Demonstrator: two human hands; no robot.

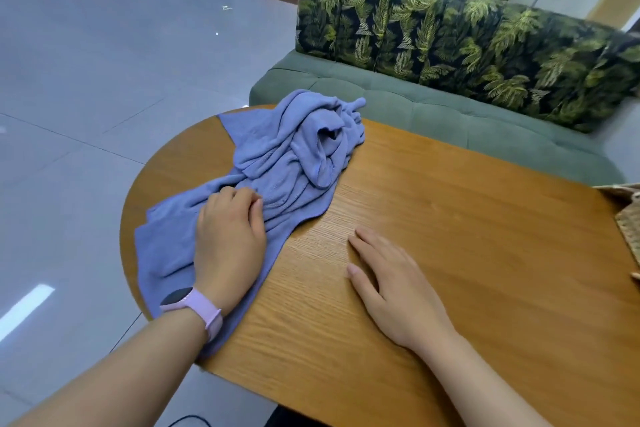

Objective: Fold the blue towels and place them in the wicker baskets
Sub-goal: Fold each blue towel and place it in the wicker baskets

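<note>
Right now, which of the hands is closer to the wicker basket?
Right. The right hand lies flat on the table, apart from the basket; the left hand rests on the blue towels, farther away.

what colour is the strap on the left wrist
Pale pink, with a dark watch face; the wrist strap shows clearly in the head view.

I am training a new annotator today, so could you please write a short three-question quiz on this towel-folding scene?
1. True or false: the blue towels already lie neatly folded on the wooden table.
2. Which hand rests flat on bare wood? A) left hand B) right hand C) neither
3. Fill in: the wicker basket shows at the picture's ___ edge.

Key
1. False: they lie crumpled in a heap.
2. B: its fingers are straight, while the left hand, with a pink wristband, rests on the towels.
3. Right.
</note>
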